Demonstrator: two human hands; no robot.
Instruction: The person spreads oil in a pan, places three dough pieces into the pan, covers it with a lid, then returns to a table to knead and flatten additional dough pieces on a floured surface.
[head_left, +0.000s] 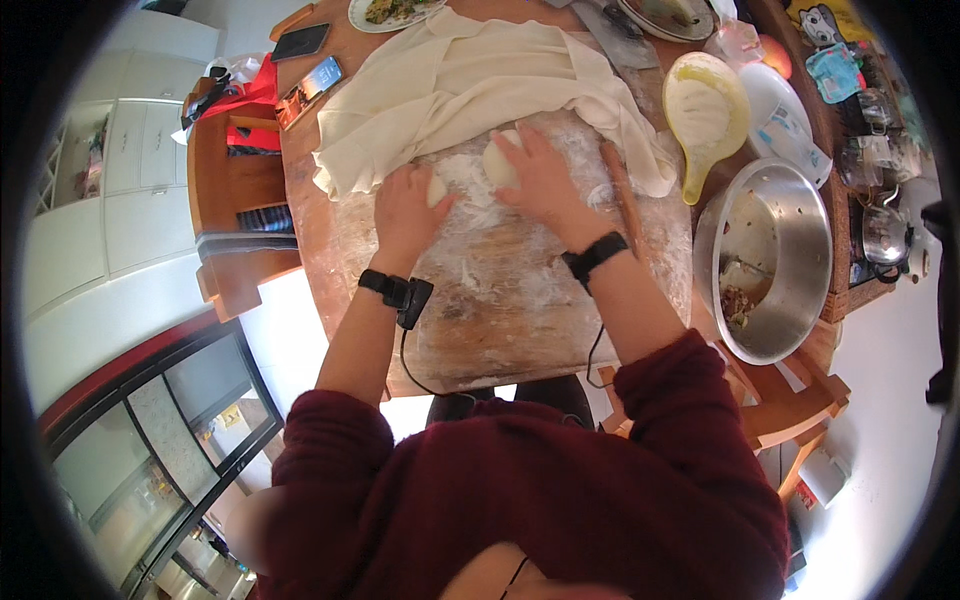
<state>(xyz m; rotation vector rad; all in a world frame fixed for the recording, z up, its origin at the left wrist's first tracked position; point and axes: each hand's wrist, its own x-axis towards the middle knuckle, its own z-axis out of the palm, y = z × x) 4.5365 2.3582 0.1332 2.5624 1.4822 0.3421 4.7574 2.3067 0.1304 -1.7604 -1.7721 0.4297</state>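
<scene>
On a floured wooden board (517, 300), my left hand (410, 210) curls over a small piece of pale dough (436, 191), mostly hidden under the palm and fingers. My right hand (541, 184) rests with spread fingers on a rounder, larger-looking piece of dough (496, 163). Both pieces lie just in front of a cream cloth (450, 82), which is spread in folds over the back of the board; what is beneath it is hidden. A wooden rolling pin (622, 191) lies right of my right hand, partly behind the forearm. Loose flour is scattered between and around my hands.
Right of the board are a yellow scoop of flour (701, 105) and a deep steel basin (817, 262) with some filling. A cleaver (615, 34) and plates, one with chopped food (360, 21), stand at the back. Two phones (300, 43) lie at the back left. Cables hang from both wristbands.
</scene>
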